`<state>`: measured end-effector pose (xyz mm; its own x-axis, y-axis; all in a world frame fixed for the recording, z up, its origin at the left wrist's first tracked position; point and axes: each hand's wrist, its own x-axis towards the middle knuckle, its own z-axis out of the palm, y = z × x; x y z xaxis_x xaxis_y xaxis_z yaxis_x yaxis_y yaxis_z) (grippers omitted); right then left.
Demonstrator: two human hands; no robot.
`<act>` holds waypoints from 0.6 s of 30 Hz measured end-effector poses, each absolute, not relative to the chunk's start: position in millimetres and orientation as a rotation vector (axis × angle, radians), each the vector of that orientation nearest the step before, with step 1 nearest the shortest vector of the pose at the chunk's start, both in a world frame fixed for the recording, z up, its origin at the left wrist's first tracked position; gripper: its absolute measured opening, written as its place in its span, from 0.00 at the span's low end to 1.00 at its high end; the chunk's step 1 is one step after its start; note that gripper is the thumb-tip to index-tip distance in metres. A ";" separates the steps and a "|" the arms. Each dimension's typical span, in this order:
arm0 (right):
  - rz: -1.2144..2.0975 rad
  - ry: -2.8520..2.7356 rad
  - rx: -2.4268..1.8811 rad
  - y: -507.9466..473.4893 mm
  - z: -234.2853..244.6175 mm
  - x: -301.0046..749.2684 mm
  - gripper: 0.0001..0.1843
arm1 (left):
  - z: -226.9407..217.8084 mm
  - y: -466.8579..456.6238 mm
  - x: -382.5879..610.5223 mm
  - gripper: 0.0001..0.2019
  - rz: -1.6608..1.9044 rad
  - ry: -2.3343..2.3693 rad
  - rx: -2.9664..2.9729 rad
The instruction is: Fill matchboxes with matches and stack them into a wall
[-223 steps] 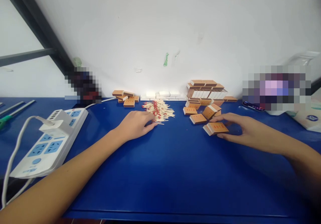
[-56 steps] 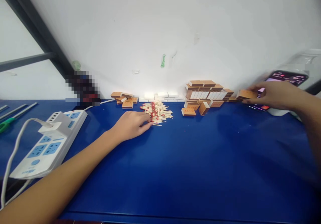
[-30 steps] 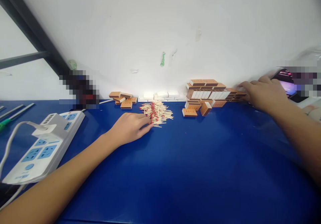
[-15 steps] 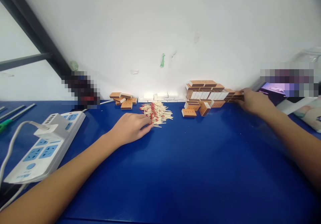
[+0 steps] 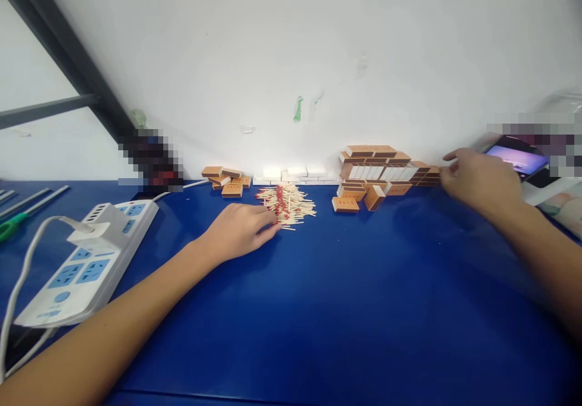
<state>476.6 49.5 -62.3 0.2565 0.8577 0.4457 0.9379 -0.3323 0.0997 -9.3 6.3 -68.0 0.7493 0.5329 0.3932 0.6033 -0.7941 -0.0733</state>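
Note:
At the left edge of a loose pile of matchsticks, my left hand rests with its fingers together. Its thumb and fingertips meet beside the red match heads; what lies between them is hidden. My right hand is off the table at the right end of a stacked row of matchboxes, its thumb and forefinger apart and nothing visible between them. More matchboxes are stacked higher toward the middle, some showing white ends. Before them lie a flat matchbox and a tilted matchbox.
White matchbox trays line the wall behind the matches. A small heap of matchboxes sits left of them. A white power strip with a plugged-in charger lies at left, green-handled scissors beyond it. A lit screen stands at right.
My right hand has drawn slightly away from the right end of the matchbox row, its forefinger lifting and parting from the thumb. The left hand stays at the match pile.

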 end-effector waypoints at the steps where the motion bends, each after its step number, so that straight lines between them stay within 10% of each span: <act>1: -0.678 -1.635 -2.304 44.5 -56.0 466.2 0.19 | -68.1 6.2 -9.4 0.15 -0.529 -0.905 -2.748; 9: -0.015 -2.053 -1.754 9.6 -35.4 378.0 0.22 | -68.2 5.3 -9.5 0.15 -0.515 -0.912 -2.750; 18: 0.017 -2.189 -1.734 14.3 -44.5 381.4 0.21 | -69.5 5.4 -10.4 0.15 -0.518 -0.898 -2.737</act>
